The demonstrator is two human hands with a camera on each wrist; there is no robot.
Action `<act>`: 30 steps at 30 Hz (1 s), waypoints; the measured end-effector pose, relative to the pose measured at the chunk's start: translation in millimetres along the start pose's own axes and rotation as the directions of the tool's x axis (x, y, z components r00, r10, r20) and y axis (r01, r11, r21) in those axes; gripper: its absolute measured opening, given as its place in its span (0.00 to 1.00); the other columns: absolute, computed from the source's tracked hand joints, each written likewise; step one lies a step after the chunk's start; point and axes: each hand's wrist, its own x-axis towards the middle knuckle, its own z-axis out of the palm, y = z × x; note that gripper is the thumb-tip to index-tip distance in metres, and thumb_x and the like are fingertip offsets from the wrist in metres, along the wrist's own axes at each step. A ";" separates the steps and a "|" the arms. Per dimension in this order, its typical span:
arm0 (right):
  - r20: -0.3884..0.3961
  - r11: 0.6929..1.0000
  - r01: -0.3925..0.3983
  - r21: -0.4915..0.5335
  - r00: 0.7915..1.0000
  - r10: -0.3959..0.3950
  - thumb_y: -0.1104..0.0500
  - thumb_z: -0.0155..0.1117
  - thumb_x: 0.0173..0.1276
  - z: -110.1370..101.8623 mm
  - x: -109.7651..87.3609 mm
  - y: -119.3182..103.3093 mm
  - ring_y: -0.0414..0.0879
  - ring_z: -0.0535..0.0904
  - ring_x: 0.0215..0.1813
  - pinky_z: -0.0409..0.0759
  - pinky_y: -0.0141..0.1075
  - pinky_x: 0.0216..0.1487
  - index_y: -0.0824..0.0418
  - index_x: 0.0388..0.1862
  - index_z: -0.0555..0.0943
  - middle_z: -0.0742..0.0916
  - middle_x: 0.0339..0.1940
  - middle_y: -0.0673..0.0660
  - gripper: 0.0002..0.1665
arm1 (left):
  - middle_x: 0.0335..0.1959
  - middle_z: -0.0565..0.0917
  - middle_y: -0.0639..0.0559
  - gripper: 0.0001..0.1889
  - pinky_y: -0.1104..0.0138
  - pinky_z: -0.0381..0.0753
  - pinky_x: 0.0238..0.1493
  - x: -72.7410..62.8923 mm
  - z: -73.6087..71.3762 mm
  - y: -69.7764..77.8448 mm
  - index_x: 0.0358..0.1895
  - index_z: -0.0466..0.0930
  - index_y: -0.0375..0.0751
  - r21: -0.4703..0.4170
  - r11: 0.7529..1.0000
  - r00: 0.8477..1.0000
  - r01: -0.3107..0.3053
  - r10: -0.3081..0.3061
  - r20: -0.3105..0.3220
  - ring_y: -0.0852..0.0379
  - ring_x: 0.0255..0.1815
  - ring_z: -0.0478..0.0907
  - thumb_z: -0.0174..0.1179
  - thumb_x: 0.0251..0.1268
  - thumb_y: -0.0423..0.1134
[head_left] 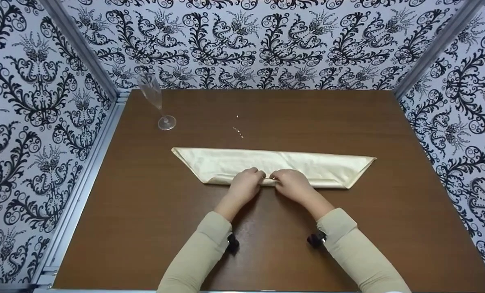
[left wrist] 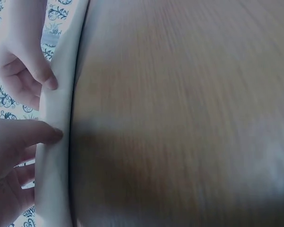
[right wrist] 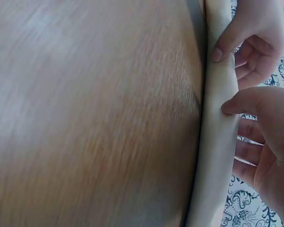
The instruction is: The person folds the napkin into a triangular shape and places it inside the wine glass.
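Note:
A cream, satiny cloth napkin lies folded into a long band across the table, with slanted ends and a rolled near edge. At the middle of that edge, my left hand pinches the roll. Close beside it on the right, my right hand grips the same edge. In the left wrist view, the left thumb presses the near side of the roll, with the other fingers behind it. The right wrist view shows the right thumb likewise on the roll, its fingers partly hidden at the back.
A clear champagne flute stands at the back left of the brown table. Small white specks lie behind the napkin. Patterned wall panels enclose the back and sides. A metal rail runs along the left edge.

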 end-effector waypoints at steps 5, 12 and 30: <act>-0.014 1.000 -0.015 -0.006 1.000 0.014 0.66 0.65 0.58 1.0 0.8 2.2 0.53 0.84 0.40 0.80 0.47 0.44 0.61 0.38 0.85 0.88 0.35 0.56 0.09 | 0.33 0.82 0.48 0.05 0.58 0.79 0.34 0.4 -1.3 1.1 0.40 0.82 0.41 0.020 1.000 1.000 0.022 -0.022 -0.003 0.49 0.34 0.80 0.62 0.62 0.33; -0.022 0.999 0.019 -0.029 1.000 -0.020 0.64 0.67 0.57 1.3 1.6 1.2 0.55 0.82 0.39 0.79 0.47 0.42 0.62 0.39 0.85 0.85 0.34 0.56 0.10 | 0.32 0.83 0.49 0.06 0.59 0.79 0.35 3.2 0.3 0.1 0.39 0.83 0.42 0.041 0.999 0.999 0.036 -0.036 0.001 0.49 0.33 0.81 0.59 0.63 0.34; -0.194 0.959 0.186 -0.214 0.954 -0.229 0.64 0.73 0.51 15.0 -0.5 -1.7 0.51 0.79 0.29 0.78 0.43 0.29 0.59 0.36 0.87 0.82 0.28 0.53 0.11 | 0.36 0.85 0.48 0.08 0.58 0.80 0.39 6.9 2.1 -1.6 0.44 0.84 0.43 -0.003 0.994 0.991 0.114 -0.113 0.075 0.49 0.37 0.81 0.55 0.70 0.36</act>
